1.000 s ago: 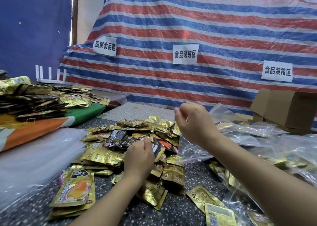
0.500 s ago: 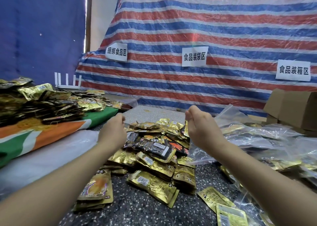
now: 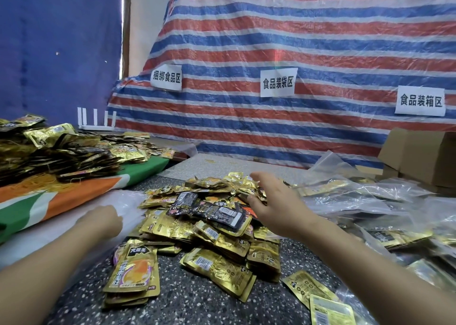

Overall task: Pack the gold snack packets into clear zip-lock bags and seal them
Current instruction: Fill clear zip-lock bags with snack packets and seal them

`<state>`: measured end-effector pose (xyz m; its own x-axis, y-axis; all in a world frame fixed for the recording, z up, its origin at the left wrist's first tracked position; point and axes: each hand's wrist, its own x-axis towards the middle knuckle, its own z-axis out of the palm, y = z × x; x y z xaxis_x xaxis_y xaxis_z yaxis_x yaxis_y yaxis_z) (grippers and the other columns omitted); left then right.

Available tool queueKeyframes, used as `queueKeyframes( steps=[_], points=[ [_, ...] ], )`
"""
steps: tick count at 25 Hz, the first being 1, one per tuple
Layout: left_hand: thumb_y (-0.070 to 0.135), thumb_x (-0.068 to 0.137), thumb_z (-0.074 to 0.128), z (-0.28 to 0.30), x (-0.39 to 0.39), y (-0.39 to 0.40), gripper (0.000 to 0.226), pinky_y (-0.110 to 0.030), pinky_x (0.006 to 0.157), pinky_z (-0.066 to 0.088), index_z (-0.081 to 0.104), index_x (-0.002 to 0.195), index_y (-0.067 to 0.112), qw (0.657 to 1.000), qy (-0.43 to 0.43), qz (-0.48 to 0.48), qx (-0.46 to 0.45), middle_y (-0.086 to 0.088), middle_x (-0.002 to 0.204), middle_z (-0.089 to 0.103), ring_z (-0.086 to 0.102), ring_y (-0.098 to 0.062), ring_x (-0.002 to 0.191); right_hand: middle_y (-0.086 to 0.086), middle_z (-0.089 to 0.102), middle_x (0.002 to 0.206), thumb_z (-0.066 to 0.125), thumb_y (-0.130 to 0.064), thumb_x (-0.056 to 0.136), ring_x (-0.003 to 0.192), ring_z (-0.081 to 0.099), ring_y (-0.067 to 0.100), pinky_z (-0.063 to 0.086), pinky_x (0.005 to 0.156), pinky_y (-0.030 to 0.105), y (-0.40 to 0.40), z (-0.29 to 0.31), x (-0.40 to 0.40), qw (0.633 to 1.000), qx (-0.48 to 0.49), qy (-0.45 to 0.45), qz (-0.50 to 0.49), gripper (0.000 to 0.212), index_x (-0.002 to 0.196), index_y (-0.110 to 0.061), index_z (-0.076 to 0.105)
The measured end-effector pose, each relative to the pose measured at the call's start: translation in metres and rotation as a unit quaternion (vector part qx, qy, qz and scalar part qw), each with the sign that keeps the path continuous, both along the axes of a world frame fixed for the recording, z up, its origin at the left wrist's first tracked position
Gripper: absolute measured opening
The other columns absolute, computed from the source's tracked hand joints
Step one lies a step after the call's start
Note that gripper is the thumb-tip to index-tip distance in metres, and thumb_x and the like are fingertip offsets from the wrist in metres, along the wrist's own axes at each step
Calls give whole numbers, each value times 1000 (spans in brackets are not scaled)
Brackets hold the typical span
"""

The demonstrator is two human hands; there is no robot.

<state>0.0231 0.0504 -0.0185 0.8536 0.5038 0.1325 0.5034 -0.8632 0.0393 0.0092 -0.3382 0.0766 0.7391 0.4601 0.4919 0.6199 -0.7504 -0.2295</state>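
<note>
A heap of gold snack packets (image 3: 222, 245), with a few black ones on top, lies on the speckled table (image 3: 197, 310) in front of me. My right hand (image 3: 276, 201) reaches over the top of the heap, fingers spread and touching the packets, holding nothing. My left hand (image 3: 101, 219) lies with curled fingers on a whitish stack of clear plastic bags (image 3: 44, 238) left of the heap; its fingertips are hidden. Clear bags filled with gold packets (image 3: 370, 201) are piled to the right.
A second mound of gold packets (image 3: 61, 152) sits on a green, orange and white cloth (image 3: 74, 201) at the left. Cardboard boxes (image 3: 424, 156) stand at the far right. A striped tarp with paper signs (image 3: 277, 85) closes off the back.
My right hand has let go of the clear bag it held up and dropped onto the heap. My left hand has come down from mid-air onto the stack of bags at the left.
</note>
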Motion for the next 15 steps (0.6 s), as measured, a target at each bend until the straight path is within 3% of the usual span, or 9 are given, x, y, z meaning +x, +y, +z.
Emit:
queueKeyframes(
  steps=[5, 9, 12, 15],
  points=[
    [51, 102, 34, -5, 1, 1, 53, -29, 90, 46, 50, 131, 11, 999, -10, -16, -27, -4, 129, 60, 57, -20, 111, -2, 42, 150, 49, -36, 101, 137, 40, 17, 31, 115, 40, 2, -5, -1, 1000, -12, 14, -4, 51, 147, -22, 35],
    [33, 105, 33, -8, 6, 2, 37, -29, 84, 49, 59, 119, 11, 1000, -8, -17, -8, -4, 112, 65, 61, -21, 100, -2, 42, 151, 48, -37, 101, 139, 39, 20, 31, 116, 42, 4, -8, -2, 999, -28, 18, -9, 50, 147, -22, 37],
    [43, 103, 34, -10, 1, 2, 36, -28, 73, 48, 59, 100, 17, 998, -38, -40, 0, 4, 90, 59, 58, -15, 86, -3, 42, 150, 48, -37, 101, 137, 39, 18, 30, 117, 41, 3, -9, -2, 999, -35, 15, -10, 50, 148, -22, 37],
    [39, 103, 35, -10, -3, 0, 29, -27, 71, 49, 56, 95, 20, 998, -51, -47, 12, 5, 86, 56, 58, -15, 85, -3, 44, 147, 47, -38, 101, 135, 41, 19, 31, 115, 42, 2, -11, -2, 999, -45, 20, -16, 48, 146, -22, 39]
  ],
)
